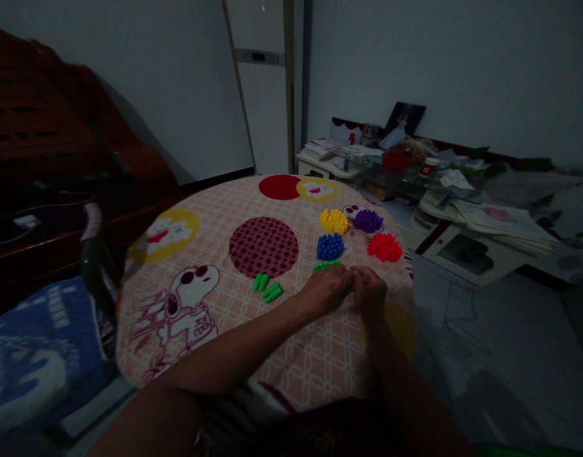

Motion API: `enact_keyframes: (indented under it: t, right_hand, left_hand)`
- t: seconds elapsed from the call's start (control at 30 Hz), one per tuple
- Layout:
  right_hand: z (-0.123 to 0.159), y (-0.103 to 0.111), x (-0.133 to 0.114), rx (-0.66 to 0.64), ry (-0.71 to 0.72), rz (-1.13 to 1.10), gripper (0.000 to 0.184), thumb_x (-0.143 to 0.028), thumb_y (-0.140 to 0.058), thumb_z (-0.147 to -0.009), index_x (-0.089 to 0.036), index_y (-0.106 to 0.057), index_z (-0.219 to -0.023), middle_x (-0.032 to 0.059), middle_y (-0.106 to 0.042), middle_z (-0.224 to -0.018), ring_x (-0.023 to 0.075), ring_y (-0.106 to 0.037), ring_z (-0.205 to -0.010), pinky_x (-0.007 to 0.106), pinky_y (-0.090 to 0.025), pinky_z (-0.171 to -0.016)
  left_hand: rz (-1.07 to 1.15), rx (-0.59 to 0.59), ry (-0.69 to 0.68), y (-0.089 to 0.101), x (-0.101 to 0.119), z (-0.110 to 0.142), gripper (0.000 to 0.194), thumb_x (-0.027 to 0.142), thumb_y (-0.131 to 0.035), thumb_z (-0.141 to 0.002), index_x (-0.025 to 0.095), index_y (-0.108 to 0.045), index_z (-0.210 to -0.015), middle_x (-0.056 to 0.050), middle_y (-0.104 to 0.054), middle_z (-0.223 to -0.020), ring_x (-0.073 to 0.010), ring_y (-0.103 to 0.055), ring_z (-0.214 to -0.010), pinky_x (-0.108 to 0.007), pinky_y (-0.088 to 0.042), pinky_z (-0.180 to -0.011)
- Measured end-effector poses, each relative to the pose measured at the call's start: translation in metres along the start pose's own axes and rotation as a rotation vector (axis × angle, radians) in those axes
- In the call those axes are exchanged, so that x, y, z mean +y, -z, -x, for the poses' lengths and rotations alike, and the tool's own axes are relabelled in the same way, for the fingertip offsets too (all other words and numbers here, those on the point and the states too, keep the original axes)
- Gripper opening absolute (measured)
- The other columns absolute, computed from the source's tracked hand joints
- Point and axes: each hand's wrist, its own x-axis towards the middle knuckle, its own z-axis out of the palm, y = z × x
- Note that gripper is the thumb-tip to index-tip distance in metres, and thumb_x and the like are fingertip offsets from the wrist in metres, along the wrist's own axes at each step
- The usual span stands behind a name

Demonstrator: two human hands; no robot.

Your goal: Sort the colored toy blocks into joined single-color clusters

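Your fingers (361,277) are curled inward and come together right of the frame's center; whether they grasp anything you cannot tell here, as the knuckles hide the space between them. Your left hand (328,289) shows its back, its forearm slanting up from the lower left; your right hand (370,293) is just beside it, its forearm rising from the lower right. Both are over the tabletop (310,368), which wears a pink patterned cloth.

Near the center of the frame, above your left forearm, note four green pieces (272,292) lying in two pairs, well apart from your hands. Directly beyond your left hand, and partly hidden by it, sits a green group (326,264). Next beyond it stands a blue cluster (330,247), with a red cluster (385,247) to its right. Farther from you are a yellow cluster (334,221) and, to its right, a purple cluster (368,221).

Past the tabletop, a cluttered glass shelf (410,182) occupies the upper right; a tall white unit (263,101) stands at upper center.
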Motion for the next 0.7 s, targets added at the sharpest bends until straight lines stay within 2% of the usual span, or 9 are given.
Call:
enact_keyframes:
  t: [0.1,0.23,0.33,0.4,0.47,0.57,0.7]
  right_hand:
    - [0.0,-0.001,0.002,-0.009,-0.031,-0.019,0.028,-0.035,-0.05,-0.082,-0.017,-0.072,-0.084,0.005,-0.07,-0.071,0.0199,-0.065,-0.067,0.029,-0.048,-0.064]
    - [0.001,-0.002,0.006,-0.005,-0.101,-0.066,0.03,-0.036,-0.05,-0.082,-0.016,-0.072,-0.086,0.0037,-0.067,-0.066,0.0198,-0.064,-0.066,0.029,-0.047,-0.062]
    - [0.001,-0.002,0.006,-0.006,-0.128,-0.086,0.031,-0.036,-0.05,-0.081,-0.015,-0.072,-0.087,0.0031,-0.065,-0.064,0.02,-0.063,-0.065,0.029,-0.047,-0.061]
    - [0.0,-0.002,0.005,-0.01,-0.131,-0.082,0.032,-0.036,-0.049,-0.081,-0.015,-0.072,-0.088,0.0028,-0.065,-0.063,0.0199,-0.063,-0.064,0.029,-0.047,-0.06]
    - [0.0,-0.002,0.004,-0.008,-0.131,-0.072,0.032,-0.036,-0.049,-0.081,-0.016,-0.072,-0.089,0.0025,-0.065,-0.063,0.0197,-0.063,-0.064,0.029,-0.047,-0.059]
    - [0.001,-0.003,0.006,-0.001,-0.133,-0.062,0.031,-0.035,-0.049,-0.081,-0.016,-0.072,-0.088,0.0023,-0.065,-0.063,0.0197,-0.063,-0.065,0.028,-0.047,-0.059]
    - [0.001,-0.005,0.013,-0.001,-0.12,-0.055,0.031,-0.035,-0.049,-0.082,-0.016,-0.073,-0.089,0.0025,-0.066,-0.064,0.0197,-0.064,-0.065,0.028,-0.047,-0.06]
  left_hand:
    - [0.05,-0.012,0.013,0.015,-0.004,0.001,0.018,0.028,-0.055,-0.093,0.016,-0.063,-0.103,-0.01,-0.066,-0.097,-0.019,-0.062,-0.086,-0.028,-0.046,-0.072]
    - [0.071,-0.059,0.107,0.06,-0.033,0.008,0.015,0.026,-0.061,-0.088,0.018,-0.065,-0.101,-0.006,-0.069,-0.096,-0.0167,-0.063,-0.086,-0.025,-0.045,-0.074]
    - [-0.082,-0.229,0.28,0.095,-0.068,0.02,0.014,0.022,-0.059,-0.086,0.017,-0.069,-0.094,-0.006,-0.071,-0.087,-0.0176,-0.064,-0.08,-0.026,-0.043,-0.071]
    - [-0.239,-0.365,0.401,0.111,-0.088,0.029,0.017,0.027,-0.062,-0.083,0.017,-0.07,-0.093,-0.008,-0.072,-0.088,-0.0206,-0.066,-0.082,-0.026,-0.043,-0.07]
    - [-0.344,-0.479,0.479,0.119,-0.103,0.036,0.025,0.034,-0.065,-0.079,0.015,-0.071,-0.094,-0.011,-0.072,-0.093,-0.0237,-0.066,-0.086,-0.027,-0.043,-0.069]
    - [-0.358,-0.59,0.497,0.117,-0.113,0.042,0.035,0.043,-0.068,-0.075,0.014,-0.072,-0.093,-0.013,-0.072,-0.094,-0.0254,-0.065,-0.083,-0.029,-0.042,-0.066]
    - [-0.272,-0.646,0.457,0.111,-0.116,0.041,0.028,0.038,-0.07,-0.072,0.015,-0.072,-0.089,-0.011,-0.072,-0.089,-0.0216,-0.063,-0.076,-0.027,-0.039,-0.063]
